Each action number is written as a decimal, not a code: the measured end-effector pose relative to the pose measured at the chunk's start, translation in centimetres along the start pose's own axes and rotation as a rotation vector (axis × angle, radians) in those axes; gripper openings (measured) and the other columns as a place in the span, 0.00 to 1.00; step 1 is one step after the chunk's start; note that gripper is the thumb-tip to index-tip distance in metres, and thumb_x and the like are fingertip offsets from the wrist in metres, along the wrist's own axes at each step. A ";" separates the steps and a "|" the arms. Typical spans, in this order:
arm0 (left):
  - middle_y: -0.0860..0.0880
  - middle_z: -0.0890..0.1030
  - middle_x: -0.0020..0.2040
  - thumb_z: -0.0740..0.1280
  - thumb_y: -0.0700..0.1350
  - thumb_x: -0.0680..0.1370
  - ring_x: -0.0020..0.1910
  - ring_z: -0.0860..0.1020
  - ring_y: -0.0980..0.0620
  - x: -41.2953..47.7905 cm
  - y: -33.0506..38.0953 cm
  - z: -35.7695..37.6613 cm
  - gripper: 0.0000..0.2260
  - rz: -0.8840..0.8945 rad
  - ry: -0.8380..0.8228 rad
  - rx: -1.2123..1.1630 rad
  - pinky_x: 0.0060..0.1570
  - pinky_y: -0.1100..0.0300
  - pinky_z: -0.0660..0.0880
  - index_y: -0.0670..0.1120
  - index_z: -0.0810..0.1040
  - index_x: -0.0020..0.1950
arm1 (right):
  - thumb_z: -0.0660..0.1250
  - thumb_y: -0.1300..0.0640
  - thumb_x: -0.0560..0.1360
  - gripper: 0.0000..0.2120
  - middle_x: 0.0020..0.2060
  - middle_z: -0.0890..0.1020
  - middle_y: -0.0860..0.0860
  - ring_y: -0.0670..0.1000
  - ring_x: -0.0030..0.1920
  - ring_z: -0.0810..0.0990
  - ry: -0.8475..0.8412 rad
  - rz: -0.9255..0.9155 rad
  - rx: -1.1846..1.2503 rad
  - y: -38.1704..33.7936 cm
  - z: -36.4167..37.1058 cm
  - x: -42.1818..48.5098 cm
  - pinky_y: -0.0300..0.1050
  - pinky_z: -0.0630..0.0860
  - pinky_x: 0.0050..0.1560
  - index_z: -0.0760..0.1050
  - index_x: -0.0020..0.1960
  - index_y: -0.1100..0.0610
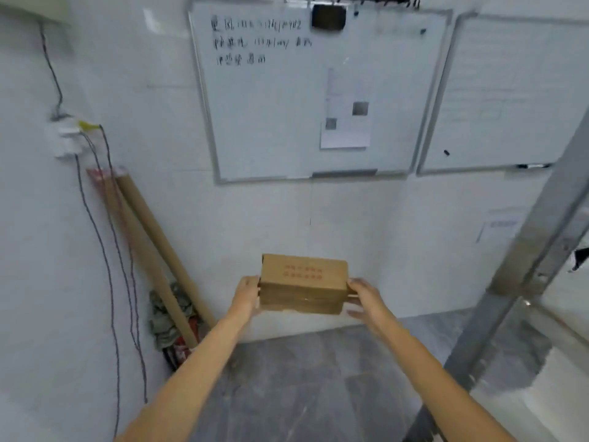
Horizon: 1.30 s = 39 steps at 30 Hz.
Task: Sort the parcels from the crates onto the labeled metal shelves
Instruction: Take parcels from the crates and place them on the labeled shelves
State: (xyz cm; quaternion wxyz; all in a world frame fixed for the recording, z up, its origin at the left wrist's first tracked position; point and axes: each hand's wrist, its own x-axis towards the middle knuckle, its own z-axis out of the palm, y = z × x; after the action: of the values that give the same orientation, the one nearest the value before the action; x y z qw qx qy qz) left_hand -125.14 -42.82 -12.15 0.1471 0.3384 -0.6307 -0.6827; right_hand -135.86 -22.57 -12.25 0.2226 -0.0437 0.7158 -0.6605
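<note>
Grey floor point(302, 378), whiteboard point(287, 106), metal shelf point(541, 218)

Brown cardboard, red print.
The brown rectangular cardboard parcel point(302, 282) carries red lettering; the silver-framed white rectangular whiteboard point(271, 122) bears black handwriting.

Left hand point(247, 296), right hand point(363, 298) outstretched, apparently gripping.

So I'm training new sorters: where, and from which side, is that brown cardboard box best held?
By its two short ends, one hand coming in from each side. The cardboard box is wider than tall and held level, so the ends give opposed flat faces. The left hand and right hand grip it that way.
</note>
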 end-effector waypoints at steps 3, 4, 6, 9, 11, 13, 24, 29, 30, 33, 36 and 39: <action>0.47 0.78 0.53 0.53 0.56 0.81 0.55 0.75 0.48 -2.5 8.6 -0.8 0.20 0.131 -0.063 -0.116 0.54 0.47 0.73 0.42 0.71 0.61 | 0.58 0.62 0.79 0.07 0.46 0.78 0.52 0.51 0.49 0.77 -0.020 -0.198 0.126 -7.9 -0.8 -3.1 0.54 0.72 0.52 0.73 0.48 0.54; 0.47 0.78 0.55 0.54 0.57 0.81 0.57 0.76 0.48 -3.5 10.7 -1.1 0.22 0.184 -0.068 -0.150 0.53 0.47 0.75 0.41 0.71 0.62 | 0.57 0.62 0.79 0.07 0.46 0.78 0.52 0.50 0.48 0.77 -0.028 -0.262 0.176 -9.9 -1.1 -4.2 0.54 0.73 0.52 0.73 0.47 0.55; 0.46 0.78 0.56 0.57 0.57 0.80 0.54 0.76 0.47 -5.3 13.6 -1.4 0.21 0.268 -0.059 -0.228 0.44 0.51 0.77 0.42 0.71 0.62 | 0.58 0.58 0.80 0.07 0.44 0.79 0.52 0.50 0.47 0.78 -0.038 -0.366 0.264 -12.6 -1.6 -6.4 0.54 0.75 0.51 0.72 0.45 0.57; 0.48 0.78 0.47 0.62 0.51 0.79 0.44 0.75 0.50 -7.9 15.8 -1.2 0.10 0.358 -0.094 -0.308 0.31 0.59 0.72 0.45 0.73 0.54 | 0.60 0.50 0.80 0.11 0.42 0.79 0.53 0.48 0.44 0.78 -0.019 -0.481 0.279 -15.0 -2.0 -8.7 0.46 0.76 0.42 0.71 0.44 0.57; 0.48 0.77 0.46 0.64 0.45 0.78 0.41 0.75 0.52 -9.2 16.3 -0.9 0.03 0.398 -0.130 -0.322 0.29 0.60 0.71 0.47 0.71 0.49 | 0.64 0.52 0.78 0.09 0.42 0.77 0.54 0.48 0.42 0.76 0.004 -0.545 0.225 -15.8 -2.1 -9.7 0.41 0.73 0.36 0.69 0.44 0.56; 0.48 0.79 0.48 0.65 0.42 0.78 0.41 0.77 0.53 -10.1 16.3 -0.8 0.06 0.423 -0.183 -0.339 0.34 0.58 0.72 0.47 0.70 0.52 | 0.67 0.56 0.76 0.09 0.42 0.75 0.55 0.50 0.42 0.74 0.017 -0.603 0.209 -16.1 -2.3 -10.1 0.39 0.70 0.34 0.68 0.42 0.55; 0.47 0.73 0.63 0.68 0.32 0.63 0.54 0.76 0.49 -10.6 14.2 -1.9 0.40 0.470 -0.421 -0.405 0.46 0.54 0.75 0.56 0.62 0.71 | 0.70 0.54 0.73 0.19 0.59 0.78 0.50 0.49 0.59 0.77 -0.111 -0.744 0.142 -15.4 -4.1 -11.1 0.45 0.77 0.52 0.70 0.62 0.50; 0.50 0.72 0.62 0.62 0.26 0.64 0.59 0.72 0.49 -10.6 13.2 -2.3 0.40 0.562 -0.458 -0.337 0.46 0.56 0.75 0.55 0.65 0.71 | 0.70 0.59 0.74 0.26 0.61 0.77 0.49 0.49 0.58 0.79 -0.287 -0.679 0.101 -14.7 -4.9 -11.5 0.42 0.77 0.48 0.67 0.68 0.48; 0.49 0.73 0.61 0.61 0.25 0.66 0.59 0.72 0.49 -10.7 13.2 -2.4 0.38 0.583 -0.466 -0.306 0.45 0.57 0.75 0.55 0.66 0.70 | 0.71 0.62 0.71 0.29 0.62 0.76 0.50 0.49 0.60 0.77 -0.316 -0.705 0.092 -14.7 -5.2 -11.4 0.44 0.77 0.51 0.66 0.69 0.48; 0.51 0.74 0.62 0.62 0.32 0.72 0.57 0.73 0.49 -11.0 13.1 -2.6 0.29 0.599 -0.555 -0.314 0.50 0.49 0.76 0.55 0.69 0.69 | 0.66 0.68 0.65 0.32 0.63 0.75 0.50 0.50 0.61 0.75 -0.346 -0.728 0.155 -14.7 -5.4 -11.5 0.45 0.77 0.49 0.66 0.67 0.51; 0.52 0.75 0.60 0.63 0.42 0.72 0.53 0.71 0.48 -11.6 12.9 -2.5 0.26 0.529 -0.624 -0.386 0.52 0.44 0.74 0.56 0.69 0.69 | 0.61 0.62 0.64 0.23 0.55 0.77 0.46 0.49 0.54 0.73 -0.332 -0.672 0.296 -14.6 -5.4 -12.3 0.48 0.70 0.47 0.69 0.59 0.51; 0.50 0.76 0.58 0.70 0.52 0.70 0.52 0.73 0.48 -12.2 12.4 -2.2 0.26 0.530 -0.651 -0.360 0.50 0.48 0.75 0.58 0.69 0.68 | 0.62 0.46 0.70 0.18 0.51 0.75 0.46 0.47 0.53 0.71 -0.265 -0.673 0.281 -14.2 -5.6 -12.6 0.50 0.68 0.51 0.69 0.57 0.52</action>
State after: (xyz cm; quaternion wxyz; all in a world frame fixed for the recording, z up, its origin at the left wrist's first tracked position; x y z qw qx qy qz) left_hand -117.63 -38.87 3.23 0.1672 -0.0977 -0.5803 -0.7911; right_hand -129.95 -14.67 4.93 0.0878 -0.3300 0.5290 -0.7769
